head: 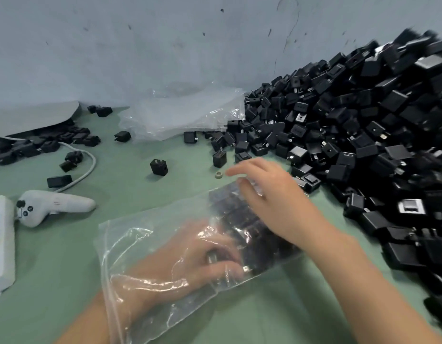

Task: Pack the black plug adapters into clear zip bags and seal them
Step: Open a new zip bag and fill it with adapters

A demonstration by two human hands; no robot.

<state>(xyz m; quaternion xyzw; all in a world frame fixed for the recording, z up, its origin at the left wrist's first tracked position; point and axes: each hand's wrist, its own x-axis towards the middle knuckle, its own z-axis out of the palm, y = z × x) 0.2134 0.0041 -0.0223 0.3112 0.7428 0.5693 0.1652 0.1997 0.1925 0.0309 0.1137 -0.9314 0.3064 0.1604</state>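
Filling the clear zip bag (pixel 120 244), the left hand (pixel 187 261) inside grips a plug adapter (pixel 216 256); the right hand (pixel 272 199), fingers spread empty, should fetch another next.

The person's left hand (pixel 190 255) and right hand (pixel 270 194) are bare. The left forearm (pixel 87 324) and right forearm (pixel 363 276) are bare too, uncovered as far as they show.

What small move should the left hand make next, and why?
Probably set its adapter beside the packed ones: the left hand is inside the bag, seemingly gripping an adapter, and the open right hand is at the bag's filled end.
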